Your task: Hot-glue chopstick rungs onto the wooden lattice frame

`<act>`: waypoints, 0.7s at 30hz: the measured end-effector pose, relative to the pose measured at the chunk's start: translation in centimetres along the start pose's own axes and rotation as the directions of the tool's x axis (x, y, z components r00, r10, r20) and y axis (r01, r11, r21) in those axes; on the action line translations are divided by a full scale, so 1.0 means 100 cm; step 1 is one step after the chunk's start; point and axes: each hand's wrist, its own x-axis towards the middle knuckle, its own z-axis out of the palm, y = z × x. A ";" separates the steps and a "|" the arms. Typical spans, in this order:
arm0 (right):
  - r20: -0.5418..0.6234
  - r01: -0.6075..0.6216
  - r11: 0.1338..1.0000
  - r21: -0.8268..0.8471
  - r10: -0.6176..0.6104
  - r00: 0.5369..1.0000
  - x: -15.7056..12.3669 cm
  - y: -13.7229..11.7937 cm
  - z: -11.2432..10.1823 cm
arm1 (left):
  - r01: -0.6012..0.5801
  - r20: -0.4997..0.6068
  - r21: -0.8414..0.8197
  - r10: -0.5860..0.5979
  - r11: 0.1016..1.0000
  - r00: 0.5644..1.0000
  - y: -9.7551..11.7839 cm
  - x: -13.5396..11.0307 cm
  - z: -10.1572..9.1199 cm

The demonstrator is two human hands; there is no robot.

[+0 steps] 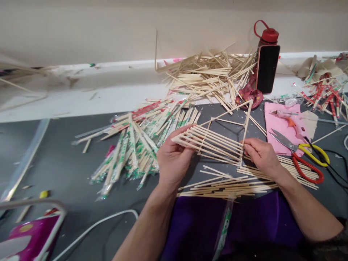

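Note:
Between my hands is a frame built of wooden chopsticks (pixel 217 139), with a slatted side of parallel sticks and a triangular part rising behind it. My left hand (pixel 176 154) is closed round its left end. At the right corner, my right hand (pixel 259 154) pinches the frame between thumb and fingers. Loose chopsticks (pixel 225 187) lie on the dark table just below the frame, and more are partly under my right forearm. To the left is a heap of chopsticks in clear wrappers with green and red print (pixel 141 141).
Behind lies a big pile of bare chopsticks (pixel 206 72), beside a red-capped bottle (pixel 269 35) with a phone (pixel 268 69) leaning on it. At right, scissors (pixel 296 148) and a glue gun (pixel 292 121) rest by a pink cloth (pixel 280 139). A white cable (pixel 100 224) curves at lower left.

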 end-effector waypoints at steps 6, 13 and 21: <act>-0.019 0.056 0.998 -0.028 -0.057 0.998 0.001 0.002 0.002 | -0.027 0.011 0.046 0.027 0.999 1.000 0.004 0.000 0.001; -0.004 0.020 1.000 0.019 -0.020 1.000 0.002 -0.001 0.001 | -0.055 -0.042 0.074 0.058 0.996 0.997 0.008 0.000 0.004; -0.007 -0.011 0.999 0.045 0.011 1.000 0.003 -0.002 0.000 | -0.059 -0.042 0.046 0.061 0.997 0.997 0.005 0.000 0.004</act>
